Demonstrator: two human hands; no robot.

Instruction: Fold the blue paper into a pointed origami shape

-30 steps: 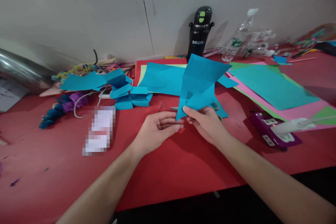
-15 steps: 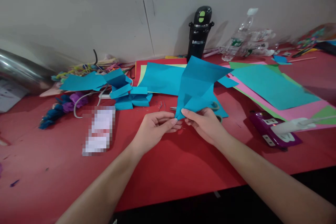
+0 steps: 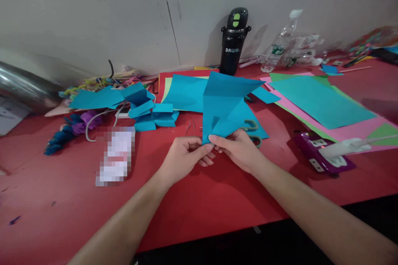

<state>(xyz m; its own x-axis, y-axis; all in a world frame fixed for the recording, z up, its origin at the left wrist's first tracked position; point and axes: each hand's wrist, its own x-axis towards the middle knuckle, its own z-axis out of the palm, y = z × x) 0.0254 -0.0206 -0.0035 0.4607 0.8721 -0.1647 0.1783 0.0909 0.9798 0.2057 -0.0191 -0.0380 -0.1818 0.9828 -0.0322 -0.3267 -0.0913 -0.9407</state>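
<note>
A folded sheet of blue paper stands up between my hands, raised over the red table, with creases across it and its lower edge turned over. My left hand pinches the bottom corner between thumb and fingers. Close beside it, my right hand grips the same lower edge, its thumb pressed on the fold. Behind the paper and my right hand lies a pair of scissors, partly hidden; only the handle loops show well. Folded blue paper pieces rest to the left of the held sheet.
A black bottle and a clear plastic bottle stand by the wall. Coloured sheets and a purple power strip with a white plug lie right. A blurred-out pale object lies left, near purple and blue crafted flowers.
The blue paper has turned more upright and shifted slightly left and down with my hands. Both hands keep hold of its lower corner. The whole view has shifted a little.
</note>
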